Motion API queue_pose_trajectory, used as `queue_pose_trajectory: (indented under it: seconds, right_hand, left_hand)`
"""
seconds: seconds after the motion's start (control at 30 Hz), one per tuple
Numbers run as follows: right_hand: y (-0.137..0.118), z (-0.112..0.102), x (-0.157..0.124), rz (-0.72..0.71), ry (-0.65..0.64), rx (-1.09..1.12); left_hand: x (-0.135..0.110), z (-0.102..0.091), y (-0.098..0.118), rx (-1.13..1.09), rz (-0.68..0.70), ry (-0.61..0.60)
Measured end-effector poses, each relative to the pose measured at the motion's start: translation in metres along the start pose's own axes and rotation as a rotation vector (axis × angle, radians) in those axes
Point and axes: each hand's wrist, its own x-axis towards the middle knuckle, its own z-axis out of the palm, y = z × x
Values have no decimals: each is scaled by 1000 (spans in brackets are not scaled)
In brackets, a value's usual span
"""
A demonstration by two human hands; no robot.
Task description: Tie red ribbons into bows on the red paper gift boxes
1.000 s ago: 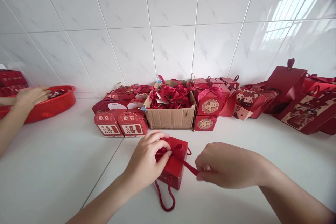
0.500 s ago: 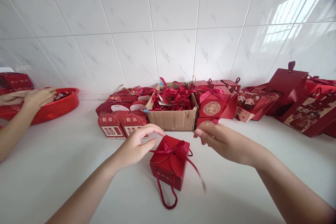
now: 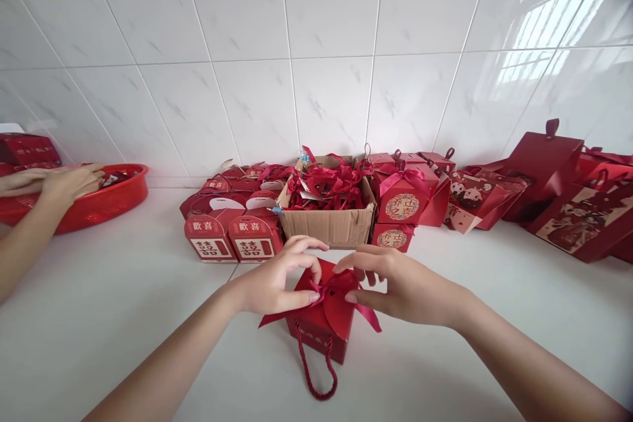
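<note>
- Two bare hands meet over one red gift box (image 3: pixel 339 310), which stands upright on the white counter (image 3: pixel 123 290), on the near side of a cardboard carton (image 3: pixel 326 227) and apart from it.
- Left hand (image 3: pixel 279 280): thumb and forefinger together at the ribbon bow (image 3: pixel 324 290), apparently pinching its left side.
- Right hand (image 3: pixel 403 283): curled over the bow's other side, a gap showing between thumb and forefinger tips. Whether they grip any ribbon, I cannot tell from here.
- Step in hand, as I read it: dressing the bow on top. Knot looks made; tails splay left and right past the box's edges.
- Next move, my judgement: calls for a light, even pull on both loops, knot kept centred over the folded flaps. A one-sided tug could skew the bow or turn the box.
- Edges: corded handle (image 3: pixel 321 397) loops from the near face down onto the counter; a low wrist could snag it.
- Behind: the carton, printed boxes (image 3: pixel 252 247) and stacked boxes (image 3: pixel 403 201) make a row near the fingertips, so little depth that way.
- Room: counter stretches to both sides and toward the person; sideways pulls have most space.
- Far left: co-worker's hand (image 3: pixel 74 183) at a red basin (image 3: pixel 109 204), well apart.
</note>
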Motion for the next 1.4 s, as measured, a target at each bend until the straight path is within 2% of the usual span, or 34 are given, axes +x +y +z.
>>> queue_pose_trajectory:
  seconds: [0.13,0.4,0.73,0.87,1.0,1.1,1.27,1.4]
  right_hand:
    - [4,3,2,58,-30,-86]
    - [8,9,6,76,-9,-155]
    - [10,10,6,116,-37,-231]
    - [9,11,7,125,-13,-176]
    - [7,12,9,108,77,-44]
    - [6,13,11,99,96,27]
    - [8,19,12,135,98,46]
    - [10,23,13,178,100,16]
  left_hand:
    - [0,2,-6,-83,-19,5]
    - [3,22,-16,-177,-124,143]
    - [1,24,-8,-119,-118,177]
    - [1,24,-9,-118,-125,181]
    - [0,22,-14,-225,-104,138]
    - [-1,21,-15,-314,-87,129]
    - [0,28,-10,-488,-119,205]
    - [2,37,-5,-494,-206,296]
